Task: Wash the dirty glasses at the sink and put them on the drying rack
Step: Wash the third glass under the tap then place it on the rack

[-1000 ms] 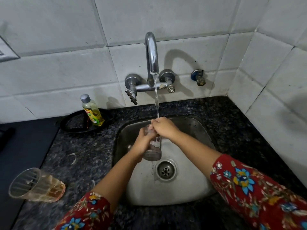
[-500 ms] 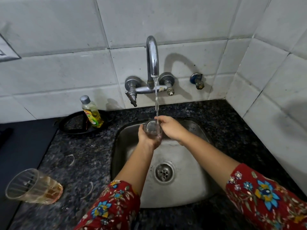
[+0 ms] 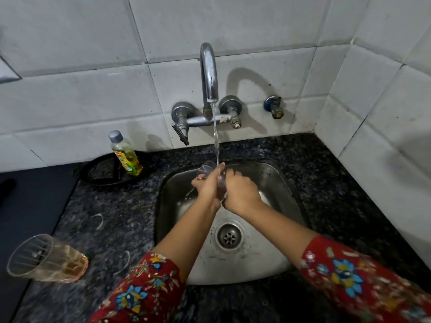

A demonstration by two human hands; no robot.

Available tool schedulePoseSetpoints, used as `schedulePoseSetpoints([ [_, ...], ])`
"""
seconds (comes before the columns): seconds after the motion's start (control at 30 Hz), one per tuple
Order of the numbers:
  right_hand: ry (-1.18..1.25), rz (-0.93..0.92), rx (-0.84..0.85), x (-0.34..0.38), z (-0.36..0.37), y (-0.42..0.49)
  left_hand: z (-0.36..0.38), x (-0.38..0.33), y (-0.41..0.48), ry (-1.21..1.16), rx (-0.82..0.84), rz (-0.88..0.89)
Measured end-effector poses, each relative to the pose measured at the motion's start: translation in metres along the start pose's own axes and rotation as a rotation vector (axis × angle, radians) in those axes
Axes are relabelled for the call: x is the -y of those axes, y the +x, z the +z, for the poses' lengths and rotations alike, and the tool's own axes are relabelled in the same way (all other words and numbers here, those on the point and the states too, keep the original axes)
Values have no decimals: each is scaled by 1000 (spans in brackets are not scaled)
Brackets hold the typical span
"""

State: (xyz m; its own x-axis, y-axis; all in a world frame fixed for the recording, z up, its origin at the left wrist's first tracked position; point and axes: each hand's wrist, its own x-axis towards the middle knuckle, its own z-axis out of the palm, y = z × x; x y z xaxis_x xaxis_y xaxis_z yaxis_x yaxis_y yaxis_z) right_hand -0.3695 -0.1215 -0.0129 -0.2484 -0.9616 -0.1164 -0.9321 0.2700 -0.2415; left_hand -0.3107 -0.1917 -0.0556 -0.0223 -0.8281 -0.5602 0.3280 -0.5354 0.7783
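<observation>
A clear glass (image 3: pixel 208 170) is tilted over the steel sink (image 3: pixel 277 183), its mouth turned up and to the left under the running stream from the tap (image 3: pixel 209 73). My left hand (image 3: pixel 208 187) grips it from the left and my right hand (image 3: pixel 240 191) wraps its base from the right; most of the glass is hidden between them. A second glass (image 3: pixel 45 258) with a brownish residue stands on the dark granite counter (image 3: pixel 112 206) at the lower left. No drying rack is in view.
A bottle of yellow dish liquid (image 3: pixel 126 155) stands on a black tray (image 3: pixel 100 174) left of the sink. A capped wall valve (image 3: pixel 275 108) sits right of the tap. White tiled walls close in behind and on the right. The drain (image 3: pixel 229 236) lies below my hands.
The glass went from hanging low in the sink to being raised upright under the stream, then tipped with its mouth to the left. Both hands stayed on it.
</observation>
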Motion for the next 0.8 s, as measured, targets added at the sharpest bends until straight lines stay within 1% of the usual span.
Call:
schedulePoseSetpoints([
  [0.03,-29,13,-59,2,4,2,4,-1,-2,-2,-8,11],
  [0.1,1,28,-100,10,9,8,5,-4,1,41,-79,40],
  [0.13,53,52,-73,12,11,12,2,-7,2,63,-71,8],
  [0.17,151,76,-20,13,9,15,-4,-10,3,64,1,-54],
  [0.2,303,107,73,11,7,19,-11,-14,4,36,115,-134],
  [0.27,793,160,373,3,-3,22,-24,-19,1,-60,360,-220],
  [0.3,1033,179,542,-2,-7,23,-29,-19,3,-90,443,-211],
  [0.33,1163,183,641,-7,-10,22,-32,-19,5,-109,514,-195],
  [0.37,1181,189,659,-8,-11,20,-32,-18,4,-81,527,-154],
  [0.4,1089,186,588,-7,-7,19,-30,-15,5,-42,518,-112],
  [0.47,713,158,237,-2,4,17,-21,-12,4,118,360,-18],
  [0.5,647,130,129,-1,8,16,-20,-12,3,185,311,5],
  [0.53,750,110,164,-5,12,16,-20,-14,5,206,334,-7],
  [0.57,955,119,303,-12,10,15,-23,-18,3,207,415,-45],
  [0.6,1102,119,470,-20,8,14,-28,-21,1,199,530,-102],
  [0.63,1180,100,587,-29,7,11,-33,-24,-3,188,635,-143],
  [0.67,1210,61,628,-38,9,11,-38,-23,-3,188,741,-143],
  [0.7,1221,26,602,-44,12,10,-41,-20,-5,201,819,-99],
  [0.73,1232,6,540,-46,16,8,-42,-15,-7,220,859,-37],
  [0.77,1257,9,499,-47,18,5,-43,-9,-9,260,868,31],
  [0.8,1286,-4,491,-48,21,4,-42,-4,-11,307,860,86],
])
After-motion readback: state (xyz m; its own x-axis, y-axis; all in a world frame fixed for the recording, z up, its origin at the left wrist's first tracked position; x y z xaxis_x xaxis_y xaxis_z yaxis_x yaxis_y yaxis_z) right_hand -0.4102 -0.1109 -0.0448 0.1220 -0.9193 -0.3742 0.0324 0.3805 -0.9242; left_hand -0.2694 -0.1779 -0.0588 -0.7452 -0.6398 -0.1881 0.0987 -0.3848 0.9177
